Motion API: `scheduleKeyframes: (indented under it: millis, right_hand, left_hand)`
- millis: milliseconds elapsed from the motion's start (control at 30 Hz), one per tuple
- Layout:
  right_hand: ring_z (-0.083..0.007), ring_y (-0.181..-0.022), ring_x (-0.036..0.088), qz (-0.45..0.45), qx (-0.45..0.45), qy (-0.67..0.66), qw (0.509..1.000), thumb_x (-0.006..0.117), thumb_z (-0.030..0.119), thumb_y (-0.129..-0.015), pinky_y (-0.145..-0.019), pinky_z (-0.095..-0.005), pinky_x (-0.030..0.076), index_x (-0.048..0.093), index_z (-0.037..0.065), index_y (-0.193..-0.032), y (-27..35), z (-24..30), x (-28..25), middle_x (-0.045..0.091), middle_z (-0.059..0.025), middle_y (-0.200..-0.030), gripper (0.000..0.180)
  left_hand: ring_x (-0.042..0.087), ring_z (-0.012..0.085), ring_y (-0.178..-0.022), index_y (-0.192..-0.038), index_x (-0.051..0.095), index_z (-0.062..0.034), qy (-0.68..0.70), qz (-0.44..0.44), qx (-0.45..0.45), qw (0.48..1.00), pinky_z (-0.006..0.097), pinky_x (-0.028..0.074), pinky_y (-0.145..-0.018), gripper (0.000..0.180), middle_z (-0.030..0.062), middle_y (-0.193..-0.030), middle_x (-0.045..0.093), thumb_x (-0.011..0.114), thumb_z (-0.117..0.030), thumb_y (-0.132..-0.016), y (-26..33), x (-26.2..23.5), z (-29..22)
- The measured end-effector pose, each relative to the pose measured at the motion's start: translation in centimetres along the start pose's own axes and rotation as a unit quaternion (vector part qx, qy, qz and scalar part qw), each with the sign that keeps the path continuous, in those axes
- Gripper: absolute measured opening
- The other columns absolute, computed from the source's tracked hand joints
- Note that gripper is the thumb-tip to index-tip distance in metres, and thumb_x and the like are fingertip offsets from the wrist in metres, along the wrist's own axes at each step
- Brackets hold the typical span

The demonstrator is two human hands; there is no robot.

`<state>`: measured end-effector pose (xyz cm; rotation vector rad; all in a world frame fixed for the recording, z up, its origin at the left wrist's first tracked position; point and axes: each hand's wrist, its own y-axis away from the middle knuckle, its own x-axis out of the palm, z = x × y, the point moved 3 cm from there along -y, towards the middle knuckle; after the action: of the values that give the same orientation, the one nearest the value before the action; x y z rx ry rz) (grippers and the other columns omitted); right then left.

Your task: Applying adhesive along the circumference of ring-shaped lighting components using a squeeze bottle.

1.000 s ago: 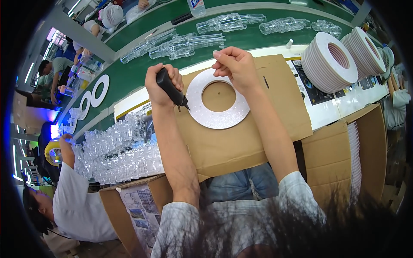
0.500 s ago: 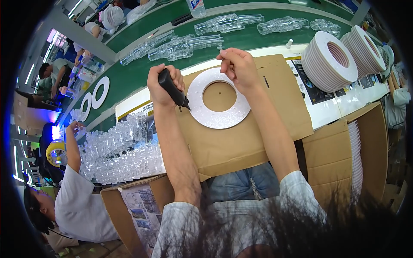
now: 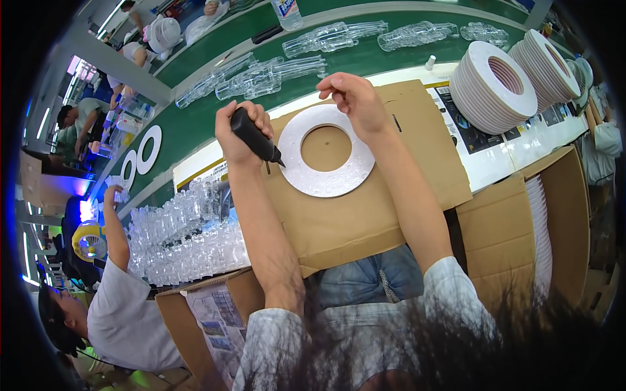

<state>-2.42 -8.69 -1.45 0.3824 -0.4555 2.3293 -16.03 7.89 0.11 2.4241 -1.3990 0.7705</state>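
A white flat ring [image 3: 293, 156] with a round hole lies on a brown cardboard sheet [image 3: 365, 221] in front of me. My left hand [image 3: 242, 133] is wrapped around a black squeeze bottle [image 3: 253, 135], its pointed nozzle tilted down beside the ring's left edge. Whether the tip touches the ring I cannot tell. Over the ring's upper right edge hovers my right hand [image 3: 357, 104], its fingers loosely bent and apart, with nothing visible in them. Beyond it, bundles of clear plastic parts [image 3: 274, 75] lie on the green work surface [image 3: 195, 120].
Stacks of white rings [image 3: 492, 88] stand at the right, above an open carton [image 3: 495, 241] holding more rings. Many clear parts [image 3: 182, 234] stand in rows at left. Two loose rings [image 3: 150, 144] lie farther left, near a co-worker's arm [image 3: 116, 231].
The fingers of my right hand have loosened and stretched out to the left. My left hand keeps the squeeze bottle by the ring's left edge. The whole view has shifted slightly.
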Motion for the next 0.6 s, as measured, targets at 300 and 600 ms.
scheduleKeyframes:
  millis: [300,600]
  right_hand:
    - [-0.0045,-0.047,0.032,0.024,0.046,-0.111,0.992,0.055,0.024,-0.088,-0.041,-0.0212,0.019,0.064,0.001,-0.084,0.1,0.4,-1.0,0.050,0.0003,-0.060,0.025]
    - [-0.0043,-0.047,0.033,0.020,0.041,-0.049,0.998,0.057,0.024,-0.087,-0.042,-0.0216,0.021,0.064,0.001,-0.085,0.4,0.7,-0.6,0.048,0.0005,-0.057,0.025]
  left_hand:
    - [0.043,0.0173,-0.048,-0.065,0.044,-0.0083,-0.025,0.054,0.018,0.998,0.030,0.040,-0.046,0.041,0.0043,-0.055,0.041,0.038,-0.039,-0.090,0.6,3.1,1.5]
    - [0.042,0.0174,-0.044,-0.060,0.045,-0.0065,-0.048,0.018,0.026,0.998,0.029,0.038,-0.044,0.043,0.0064,-0.052,0.042,0.042,-0.040,-0.087,0.5,2.6,1.3]
